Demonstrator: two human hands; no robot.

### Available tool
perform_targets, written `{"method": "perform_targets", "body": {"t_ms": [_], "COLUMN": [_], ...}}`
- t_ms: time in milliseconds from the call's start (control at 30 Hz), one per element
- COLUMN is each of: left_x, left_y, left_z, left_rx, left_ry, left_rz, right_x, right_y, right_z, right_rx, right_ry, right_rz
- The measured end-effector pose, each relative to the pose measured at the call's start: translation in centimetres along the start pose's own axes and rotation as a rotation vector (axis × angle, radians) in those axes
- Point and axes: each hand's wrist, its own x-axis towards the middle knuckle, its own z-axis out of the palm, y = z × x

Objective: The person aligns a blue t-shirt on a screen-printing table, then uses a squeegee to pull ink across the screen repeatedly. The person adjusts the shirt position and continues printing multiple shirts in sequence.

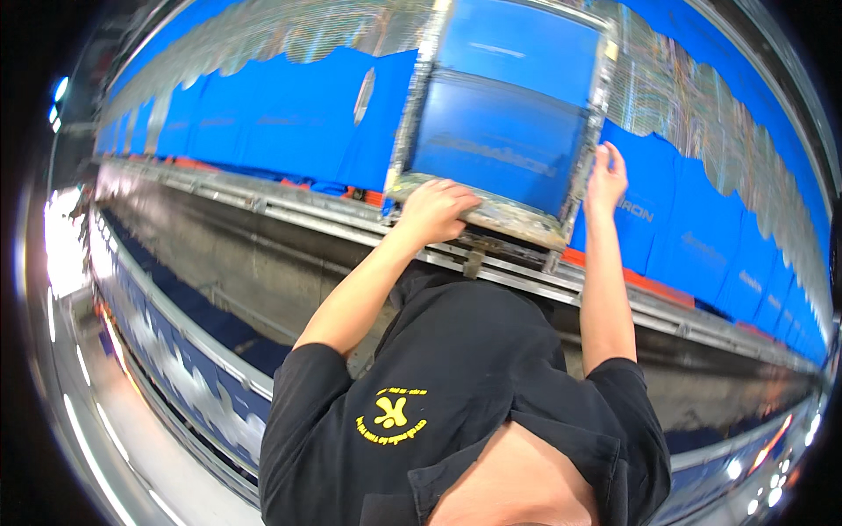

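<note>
Rectangular metal-framed printing screen with blue mesh point(509, 123) sitting tilted over long table of blue fabric pieces point(289, 123). Left hand point(436, 210) curling closed over frame's near bottom edge. Right hand point(605, 180) gripping frame's right side, fingers wrapping it. Metal rail point(289, 210) running beneath.

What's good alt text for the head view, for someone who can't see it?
Both bare hands grip a metal-framed printing screen with blue mesh: the left hand on its near edge, the right hand on its right side. The frame lies over a long table of blue fabric pieces edged by a metal rail; the person's black shirt fills the foreground.
</note>
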Motion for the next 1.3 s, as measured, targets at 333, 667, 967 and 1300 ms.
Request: {"method": "perform_targets", "body": {"t_ms": [333, 667, 967, 1300], "left_x": [-0.1, 10.8, -4.4, 4.3], "left_y": [-10.8, -14.9, -9.8, -11.4], "left_z": [-7.3, -5.4, 0.7, -7.6], "left_rx": [-0.067, 0.058, 0.065, 0.046], "left_ry": [0.074, 0.069, 0.067, 0.092], "left_rz": [0.101, 0.067, 0.032, 0.138], "right_x": [-5.0, -5.5, -5.0, -4.7], "right_y": [-3.0, -3.0, -2.1, -2.3], "right_z": [8.5, 9.5, 8.7, 8.6], "right_rx": [0.1, 0.093, 0.126, 0.165], "right_ry": [-0.054, -0.032, -0.051, -0.086], "right_rz": [0.37, 0.334, 0.319, 0.344]}}
